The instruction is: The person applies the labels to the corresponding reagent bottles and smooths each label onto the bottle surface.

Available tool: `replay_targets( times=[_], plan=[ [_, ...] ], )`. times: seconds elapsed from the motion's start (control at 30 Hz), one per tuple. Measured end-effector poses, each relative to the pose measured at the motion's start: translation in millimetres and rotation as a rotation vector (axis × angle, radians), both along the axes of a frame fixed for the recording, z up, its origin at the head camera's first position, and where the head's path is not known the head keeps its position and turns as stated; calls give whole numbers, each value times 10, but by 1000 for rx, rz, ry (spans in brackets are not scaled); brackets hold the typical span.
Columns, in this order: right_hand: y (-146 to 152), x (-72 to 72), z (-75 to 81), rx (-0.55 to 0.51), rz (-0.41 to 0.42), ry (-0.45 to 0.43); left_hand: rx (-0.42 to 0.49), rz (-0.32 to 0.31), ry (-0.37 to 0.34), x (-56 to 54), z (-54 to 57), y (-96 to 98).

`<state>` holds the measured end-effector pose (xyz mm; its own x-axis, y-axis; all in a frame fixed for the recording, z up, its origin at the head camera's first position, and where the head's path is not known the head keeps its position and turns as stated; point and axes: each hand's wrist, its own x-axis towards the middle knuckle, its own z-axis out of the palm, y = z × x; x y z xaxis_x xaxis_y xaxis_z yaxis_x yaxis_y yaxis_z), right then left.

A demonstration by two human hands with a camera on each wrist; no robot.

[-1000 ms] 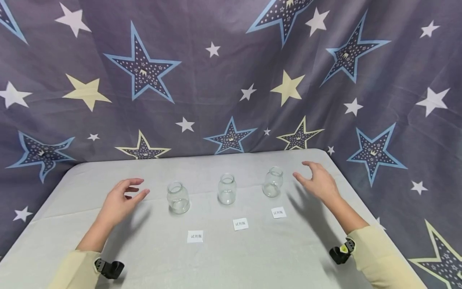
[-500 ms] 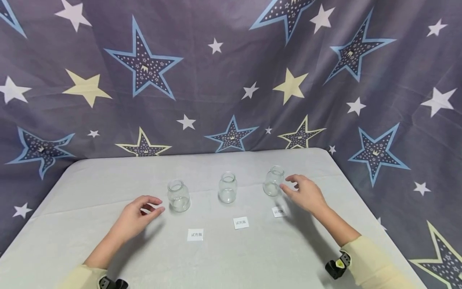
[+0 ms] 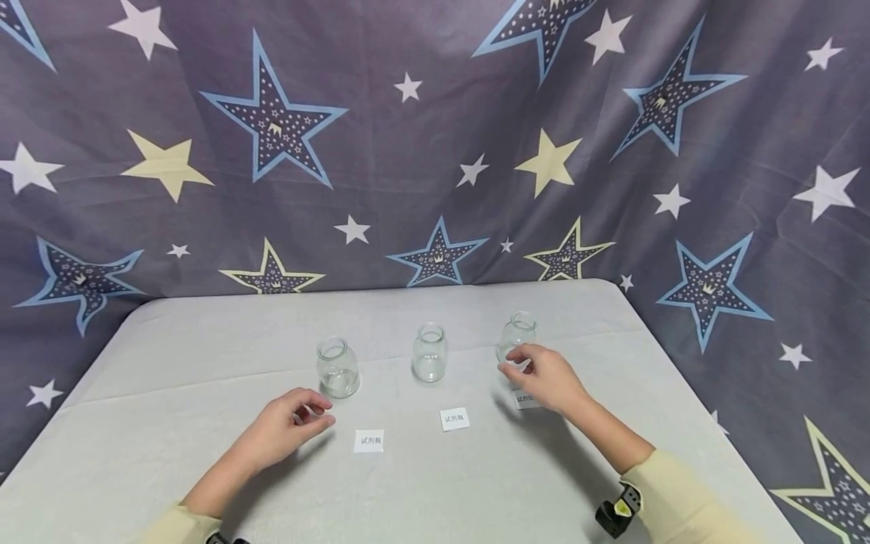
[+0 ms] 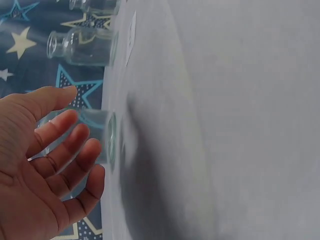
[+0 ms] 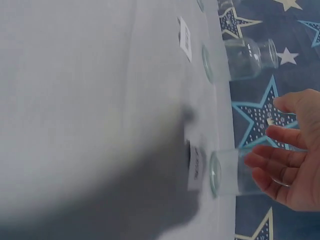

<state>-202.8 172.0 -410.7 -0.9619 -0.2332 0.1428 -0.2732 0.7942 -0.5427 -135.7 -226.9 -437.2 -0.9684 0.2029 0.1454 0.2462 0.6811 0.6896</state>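
Three clear glass jars stand upright in a row: the left jar point(image 3: 337, 370), the middle jar point(image 3: 430, 355) and the right jar point(image 3: 519, 329). My left hand point(image 3: 282, 427) hovers in front of the left jar, fingers loosely bent and holding nothing. In the left wrist view that jar point(image 4: 107, 135) shows behind the fingers. My right hand point(image 3: 547, 378) is in front of the right jar and covers part of it in the head view. Its fingers are relaxed and hold nothing; the jar point(image 5: 227, 172) lies beyond them in the right wrist view.
Printed paper labels lie in front of the jars: a left label point(image 3: 369, 441), a middle label point(image 3: 455, 419) and a right label point(image 3: 525, 400) partly hidden by the hand. A light cloth covers the table point(image 3: 435, 491). A star-patterned curtain point(image 3: 381, 151) hangs behind.
Both hands have moved inward and toward the front of the table. The left hand comes close to the left jar, and the right hand passes in front of the right jar. The jars stay put.
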Motion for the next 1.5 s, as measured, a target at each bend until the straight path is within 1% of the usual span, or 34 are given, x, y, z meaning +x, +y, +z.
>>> replay_targets(
  times=[0.13, 0.33, 0.43, 0.67, 0.8, 0.93, 1.1, 1.27, 1.4, 1.5],
  plan=[
    [-138, 32, -45, -10, 28, -6, -14, -39, -35, 10, -15, 47],
    [-353, 92, -99, -25, 100, 4, -26, -86, -84, 26, -13, 102],
    [-459, 124, -112, -43, 135, 3, -34, -112, -92, 21, -16, 123],
    [-700, 188, -151, -57, 200, -14, -63, -140, -111, -1, -37, 159],
    [-847, 230, -195, -56, 262, -29, -62, -158, -123, 0, -50, 173],
    [-1002, 290, -235, -43, 325, -52, -76, -178, -120, 2, -63, 180],
    [-1190, 353, -252, -9, 384, -61, -116, -184, -103, -6, -81, 198],
    [-1338, 392, -255, 44, 429, -43, -144, -182, -92, -4, -84, 229],
    [-1439, 408, -283, 90, 463, -13, -163, -169, -96, 2, -87, 241],
    [-1511, 417, -306, 115, 479, 14, -176, -171, -89, 2, -91, 237]
  ],
)
